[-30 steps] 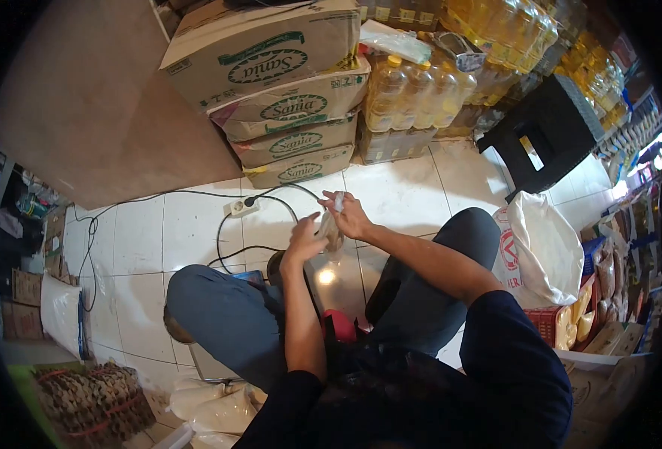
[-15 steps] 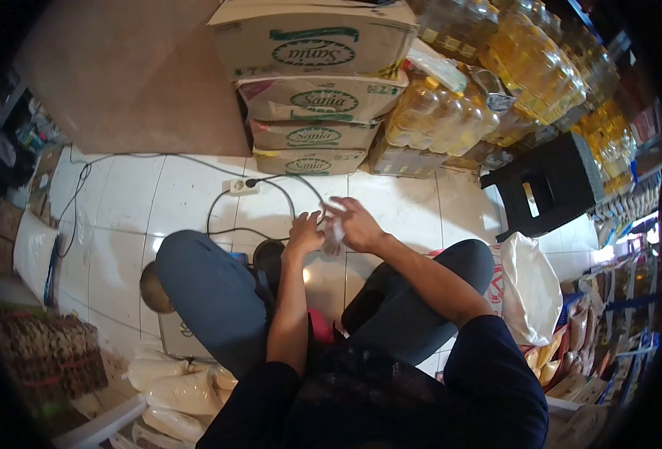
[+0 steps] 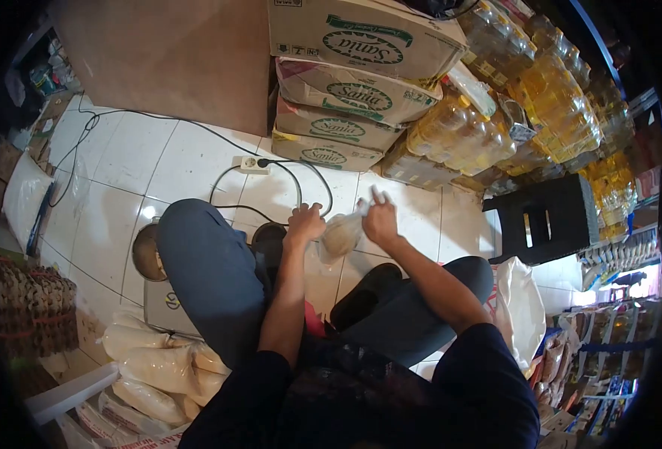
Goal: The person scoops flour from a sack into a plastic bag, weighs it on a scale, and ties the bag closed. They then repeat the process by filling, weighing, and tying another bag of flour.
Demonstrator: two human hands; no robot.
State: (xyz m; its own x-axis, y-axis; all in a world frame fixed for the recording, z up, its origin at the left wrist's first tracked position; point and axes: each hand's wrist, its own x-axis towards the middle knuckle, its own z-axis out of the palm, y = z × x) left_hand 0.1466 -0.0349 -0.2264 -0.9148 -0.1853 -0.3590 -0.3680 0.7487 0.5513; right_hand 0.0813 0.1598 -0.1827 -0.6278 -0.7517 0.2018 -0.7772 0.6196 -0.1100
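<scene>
A small clear plastic bag (image 3: 341,236) with a pale, rounded filling hangs between my hands, above the tiled floor. My right hand (image 3: 380,221) is closed on the gathered top of this bag, its fingers smeared by motion. On the bag's left side, my left hand (image 3: 306,223) is raised with its fingers curled; what they hold, if anything, is hidden behind the knuckles. A dark round object (image 3: 269,236) shows just left of my left wrist. My bent legs (image 3: 211,277) frame the space beneath both hands.
A socket block (image 3: 251,165) with a black cable lies ahead on the tiles. Behind it rise stacked Sania cartons (image 3: 338,129) and packs of oil bottles (image 3: 462,127). A black stool (image 3: 541,218) stands at right, filled bags (image 3: 159,367) at lower left, and a metal bowl (image 3: 147,251) beside my left knee.
The filled bag has swung out into view between my hands. My right hand has shifted right, away from the left one. The view has turned slightly.
</scene>
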